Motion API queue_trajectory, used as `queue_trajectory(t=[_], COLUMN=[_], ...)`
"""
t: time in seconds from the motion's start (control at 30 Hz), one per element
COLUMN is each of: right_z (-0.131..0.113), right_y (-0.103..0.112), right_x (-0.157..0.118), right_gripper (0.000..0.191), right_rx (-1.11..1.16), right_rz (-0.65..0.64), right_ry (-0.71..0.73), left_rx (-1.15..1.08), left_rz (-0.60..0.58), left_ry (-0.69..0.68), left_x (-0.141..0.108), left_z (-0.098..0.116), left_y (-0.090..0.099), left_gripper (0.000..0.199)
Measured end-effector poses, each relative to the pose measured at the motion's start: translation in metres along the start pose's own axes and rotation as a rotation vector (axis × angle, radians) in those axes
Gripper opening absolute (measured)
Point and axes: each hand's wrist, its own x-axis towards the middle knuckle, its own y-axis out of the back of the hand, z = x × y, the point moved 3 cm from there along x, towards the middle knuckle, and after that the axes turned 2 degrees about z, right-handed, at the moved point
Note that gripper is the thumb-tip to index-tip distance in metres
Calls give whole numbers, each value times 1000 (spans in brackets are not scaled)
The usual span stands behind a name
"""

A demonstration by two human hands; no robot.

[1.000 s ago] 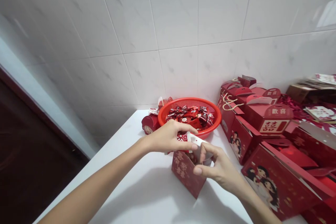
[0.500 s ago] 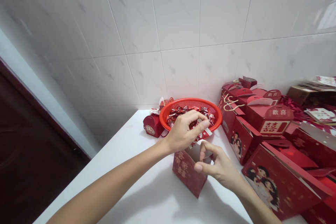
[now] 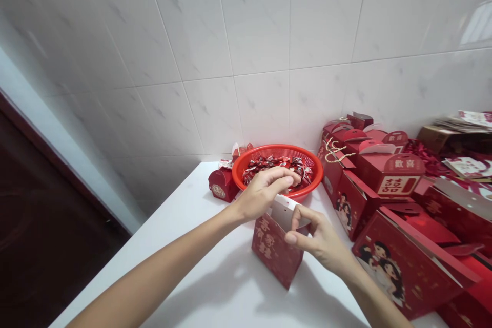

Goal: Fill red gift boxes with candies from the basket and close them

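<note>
A small red paper gift bag [image 3: 274, 251] with gold characters stands on the white table [image 3: 192, 236], its top open. My right hand [image 3: 317, 238] pinches the bag's near right rim between thumb and forefinger. Just above the opening is my left hand [image 3: 267, 192], palm down, fingers loosely bent, with nothing visible in it. Its fingertips are partly hidden from me. Behind the left hand sits a red plastic basket [image 3: 240, 161] of wrapped candies [image 3: 265, 164].
A small red box [image 3: 223, 184] stands left of the basket. Several red gift boxes [image 3: 400, 177] and bags [image 3: 407, 266] crowd the right side, with printed cards [image 3: 467, 168] beyond. A tiled wall [image 3: 261, 107] rises behind the table.
The red-and-white packet beneath my left hand is out of sight now. That hand has shifted slightly left and down. My right hand stays at the bag's rim.
</note>
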Motion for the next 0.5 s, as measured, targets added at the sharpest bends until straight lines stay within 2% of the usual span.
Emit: queue_trajectory(t=[0.1,0.17,0.23,0.3,0.37,0.5], right_z=[0,0,0,1,2,8], right_y=[0,-1,-1,0,1,5], right_x=[0,0,-1,-1,-1,-2], right_gripper=[53,50,46,44,42,40], right_rx=[10,-10,-52,-102,-140,-107], right_rz=[-11,-14,7,48,94,175], right_ry=[0,20,61,113,168,254], left_rx=[145,259,362,417,416,388], left_rz=[-62,-157,-270,-328,-304,-151], left_ry=[-42,-66,-46,-17,-15,-17], left_x=[-7,-15,-24,-32,-39,-47], left_z=[-1,-4,-10,-18,-25,-36], left_y=[9,15,20,24,26,29], left_gripper=[18,15,24,40,51,57])
